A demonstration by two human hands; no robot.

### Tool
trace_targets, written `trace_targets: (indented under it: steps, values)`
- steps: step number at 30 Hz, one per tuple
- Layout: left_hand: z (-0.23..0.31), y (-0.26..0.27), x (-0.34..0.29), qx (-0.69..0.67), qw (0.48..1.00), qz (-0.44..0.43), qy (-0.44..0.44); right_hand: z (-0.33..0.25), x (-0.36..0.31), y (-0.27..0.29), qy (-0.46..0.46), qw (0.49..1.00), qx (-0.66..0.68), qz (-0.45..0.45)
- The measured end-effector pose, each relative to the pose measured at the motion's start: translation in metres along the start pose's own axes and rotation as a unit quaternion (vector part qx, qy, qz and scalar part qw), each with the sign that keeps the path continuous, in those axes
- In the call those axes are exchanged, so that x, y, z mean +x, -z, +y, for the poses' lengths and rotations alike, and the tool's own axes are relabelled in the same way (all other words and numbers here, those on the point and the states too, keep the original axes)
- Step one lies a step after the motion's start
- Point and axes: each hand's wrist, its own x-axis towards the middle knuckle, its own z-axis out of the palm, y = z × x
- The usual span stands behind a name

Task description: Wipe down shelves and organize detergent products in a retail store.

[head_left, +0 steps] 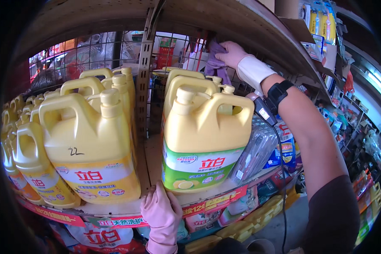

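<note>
My right hand (231, 55), in a pink glove with a white cuff, is raised at the back of the shelf. Its fingers are closed on a purple cloth (218, 63), which hangs in front of the wire mesh. Low in the middle, my left hand (161, 211), also gloved in pink, grips the front edge of the shelf (150, 195) with bent fingers. Just right of it stands a large yellow detergent jug (205, 139) with a green label and a pump top. To its left is another yellow jug (89, 139) with a yellow label.
More yellow jugs (27, 163) crowd the left side. A slotted metal post (144, 80) divides the shelf, and wire mesh (131, 46) closes its back. Clear plastic packs (258, 148) stand right of the green-labelled jug. A dark cable (283, 190) hangs below my right wrist. An upper shelf board (279, 38) overhangs.
</note>
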Motion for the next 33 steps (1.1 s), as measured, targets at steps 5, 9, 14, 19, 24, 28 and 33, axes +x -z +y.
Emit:
trace_targets:
  steps: [5,9,14,19,24,28,33]
  values:
    - [-0.003,0.004,0.002,-0.019,0.999,0.044,-0.015,-0.066,-0.014,0.023,0.086,0.982,-0.167,-0.032]
    - [-0.004,0.002,-0.002,-0.009,1.0,0.023,0.005,-0.095,-0.026,0.049,0.067,0.983,-0.133,-0.105]
    - [-0.008,0.006,-0.004,-0.02,1.0,0.013,0.013,-0.109,-0.033,0.048,0.118,0.979,-0.142,-0.091]
    - [-0.001,-0.004,-0.002,-0.029,0.998,0.054,-0.021,-0.094,-0.006,0.05,0.039,0.995,-0.088,-0.015]
    - [-0.012,0.001,-0.008,-0.011,0.999,0.037,0.005,-0.188,-0.047,0.031,0.134,0.918,-0.368,-0.062]
    - [-0.012,-0.002,-0.007,-0.017,0.999,0.046,0.004,-0.228,-0.061,0.022,0.075,0.957,-0.271,-0.063]
    - [-0.005,-0.001,-0.005,-0.034,0.997,0.07,-0.017,-0.24,-0.034,0.009,0.151,0.927,-0.329,-0.095]
